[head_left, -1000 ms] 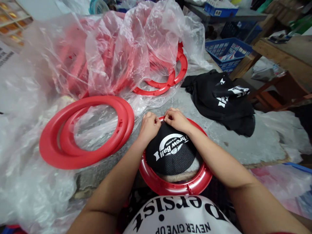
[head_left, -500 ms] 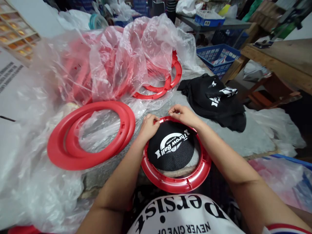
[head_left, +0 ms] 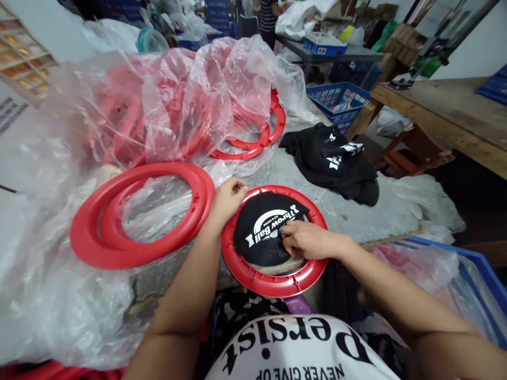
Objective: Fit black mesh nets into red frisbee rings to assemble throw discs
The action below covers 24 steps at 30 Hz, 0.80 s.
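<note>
A red plastic ring lies at the table's near edge, its inner face with small pegs turned up. Inside it is a black mesh fabric disc printed "Throw Ball", covering the upper part of the opening; a gap shows at the lower side. My right hand reaches over the ring's right side, its fingers closed on the fabric's right edge. At the upper left rim is my left hand, its fingers curled together; whatever they pinch is hidden.
Two stacked red rings lie to the left. Behind them, clear plastic bagging covers more red rings. A pile of black printed fabric lies at the right back. A blue crate with plastic bags stands at the right.
My right hand has moved from the ring's top rim down to the fabric's right edge. My left hand has shifted slightly left and outward along the rim.
</note>
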### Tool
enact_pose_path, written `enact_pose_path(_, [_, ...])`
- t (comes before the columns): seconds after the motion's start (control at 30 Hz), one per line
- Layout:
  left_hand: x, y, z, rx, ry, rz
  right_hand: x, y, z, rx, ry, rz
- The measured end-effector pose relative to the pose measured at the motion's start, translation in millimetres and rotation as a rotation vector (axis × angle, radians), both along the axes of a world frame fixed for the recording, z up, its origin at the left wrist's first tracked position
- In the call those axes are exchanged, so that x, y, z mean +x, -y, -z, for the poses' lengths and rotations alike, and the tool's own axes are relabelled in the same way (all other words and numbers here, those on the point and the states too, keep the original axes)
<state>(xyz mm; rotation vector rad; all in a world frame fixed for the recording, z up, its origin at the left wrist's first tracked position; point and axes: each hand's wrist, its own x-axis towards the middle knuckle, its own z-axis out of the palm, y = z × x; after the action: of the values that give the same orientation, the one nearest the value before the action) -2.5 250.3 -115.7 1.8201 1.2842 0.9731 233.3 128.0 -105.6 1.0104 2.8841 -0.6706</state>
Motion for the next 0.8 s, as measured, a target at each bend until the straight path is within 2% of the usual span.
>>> enact_pose_path(0.1, [2,8,-2.8,-0.06,0.003,0.156,7,5,-7.7,-0.054,-0.116,0.055])
enact_pose_path(0.2, [3,13,-2.7,-0.063,-0.145,0.27,13,14,-14.8,-0.081,-0.162,0.111])
enact_pose_path(0.27, [4,14,-2.3,-0.024,-0.218,0.251,16,19,-11.9,-0.039,-0.131,0.137])
enact_pose_path(0.5, [8,14,1.3,0.072,-0.363,0.282,16,19,20.4,0.037,-0.131,0.218])
enact_pose_path(0.6, [6,9,4.3,0.124,-0.382,0.33,12,15,19.6,0.062,-0.246,0.241])
enact_pose_path(0.7, [-1,0,4.4,0.173,-0.386,0.366,5,11,14.7,0.133,-0.397,0.342])
enact_pose_path(0.8, [-7,-2,-0.5,0.227,-0.302,0.295,-6,5,19.2,0.226,-0.465,0.434])
